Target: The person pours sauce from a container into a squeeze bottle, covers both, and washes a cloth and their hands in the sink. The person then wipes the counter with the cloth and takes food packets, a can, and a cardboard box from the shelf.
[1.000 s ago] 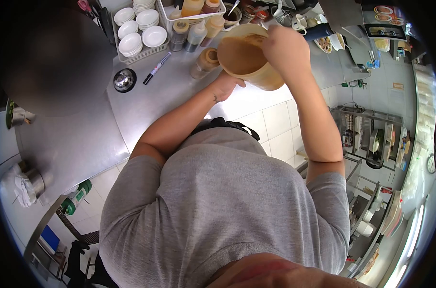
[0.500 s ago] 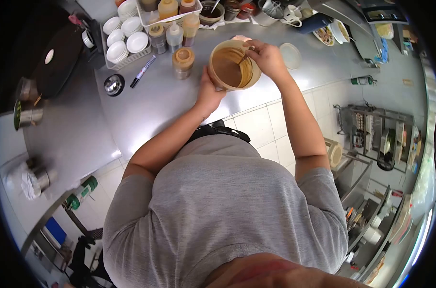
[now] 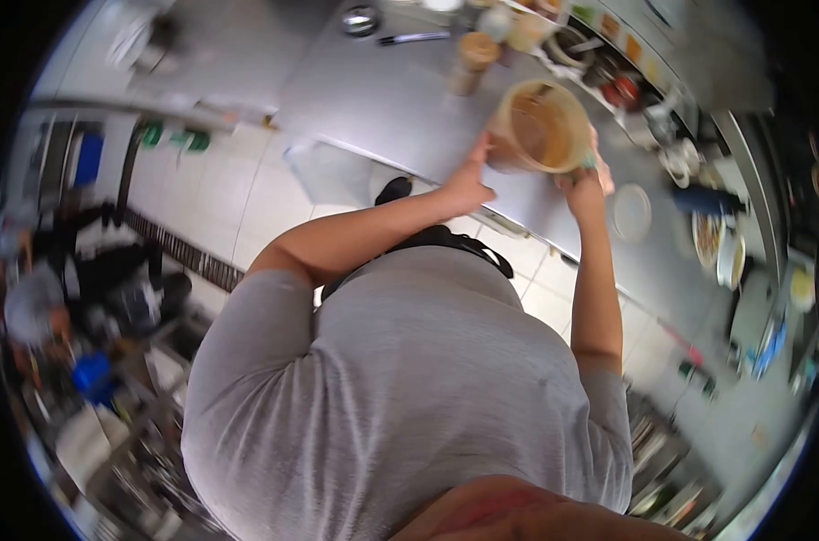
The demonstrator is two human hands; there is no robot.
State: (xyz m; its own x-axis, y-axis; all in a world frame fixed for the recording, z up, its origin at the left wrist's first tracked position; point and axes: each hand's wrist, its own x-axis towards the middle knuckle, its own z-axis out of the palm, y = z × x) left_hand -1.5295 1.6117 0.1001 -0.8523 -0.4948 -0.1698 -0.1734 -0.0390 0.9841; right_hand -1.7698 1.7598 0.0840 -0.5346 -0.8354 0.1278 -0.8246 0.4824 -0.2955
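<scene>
Sauce (image 3: pixel 534 133), brown, sits in a round translucent tub (image 3: pixel 507 153) gripped by left hand (image 3: pixel 469 186) and right hand (image 3: pixel 590 173).

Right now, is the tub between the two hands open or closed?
Open. Nothing covers the mouth of the tub, and its brown contents show inside. A pale round disc lies apart on the counter.

No readable text or labels anywhere
</scene>
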